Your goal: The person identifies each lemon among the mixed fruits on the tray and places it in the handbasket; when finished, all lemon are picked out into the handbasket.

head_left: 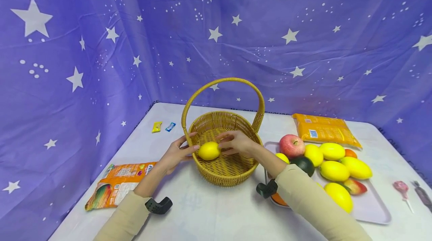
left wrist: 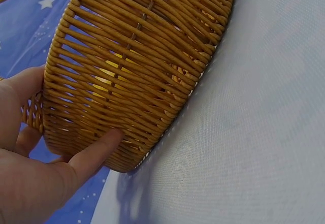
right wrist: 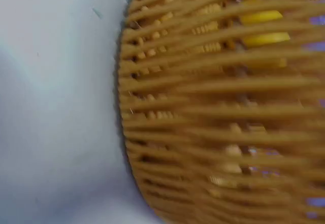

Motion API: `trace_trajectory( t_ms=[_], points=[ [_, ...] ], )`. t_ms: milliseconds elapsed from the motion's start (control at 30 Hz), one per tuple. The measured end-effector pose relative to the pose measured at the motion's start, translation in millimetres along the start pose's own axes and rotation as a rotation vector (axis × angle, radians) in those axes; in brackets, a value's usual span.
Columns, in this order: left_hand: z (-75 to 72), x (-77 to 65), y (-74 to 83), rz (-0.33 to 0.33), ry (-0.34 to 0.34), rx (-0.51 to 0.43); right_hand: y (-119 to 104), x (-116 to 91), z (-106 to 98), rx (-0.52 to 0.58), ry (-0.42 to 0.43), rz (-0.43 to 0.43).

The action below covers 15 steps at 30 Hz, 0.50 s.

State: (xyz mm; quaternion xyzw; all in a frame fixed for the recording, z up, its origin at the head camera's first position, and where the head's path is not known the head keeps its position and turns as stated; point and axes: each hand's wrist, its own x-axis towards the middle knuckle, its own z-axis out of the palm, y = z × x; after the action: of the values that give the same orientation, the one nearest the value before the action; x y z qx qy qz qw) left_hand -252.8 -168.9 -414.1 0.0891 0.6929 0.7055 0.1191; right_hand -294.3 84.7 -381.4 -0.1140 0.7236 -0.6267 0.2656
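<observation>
A round wicker basket (head_left: 221, 179) with a tall arched handle stands upright on the white table. My left hand (head_left: 175, 154) holds its left rim, with a finger (left wrist: 101, 148) against the outer weave in the left wrist view. A yellow lemon (head_left: 209, 151) is inside the basket opening, near the left side. From the right, my right hand (head_left: 237, 143) reaches over the rim and pinches the lemon with its fingertips. In the right wrist view the hand is hidden; the blurred weave (right wrist: 228, 87) fills most of it, with yellow showing through.
Right of the basket, a pale tray (head_left: 374, 207) holds several lemons, a red apple (head_left: 291, 145) and other fruit. An orange bag (head_left: 327, 130) lies behind it, another bag (head_left: 118, 184) at left. Small candies (head_left: 156, 127) lie back left; a lollipop (head_left: 401, 186) lies far right.
</observation>
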Motion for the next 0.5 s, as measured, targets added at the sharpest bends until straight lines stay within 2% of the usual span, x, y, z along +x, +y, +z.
trace_trajectory(
  t_ms=[133,333,500],
  points=[
    [-0.3,0.2,-0.7,0.0,0.0,-0.006,-4.4,-8.2,-13.3,-0.01,-0.038,0.014],
    [-0.1,0.2,-1.0,0.003,-0.006,-0.01,-11.3,-29.5,-46.3,-0.072,-0.139,0.035],
    [0.0,0.9,-0.9,-0.008,0.004,-0.002,-18.7,-54.9,-75.4,-0.121,-0.183,-0.013]
  ],
)
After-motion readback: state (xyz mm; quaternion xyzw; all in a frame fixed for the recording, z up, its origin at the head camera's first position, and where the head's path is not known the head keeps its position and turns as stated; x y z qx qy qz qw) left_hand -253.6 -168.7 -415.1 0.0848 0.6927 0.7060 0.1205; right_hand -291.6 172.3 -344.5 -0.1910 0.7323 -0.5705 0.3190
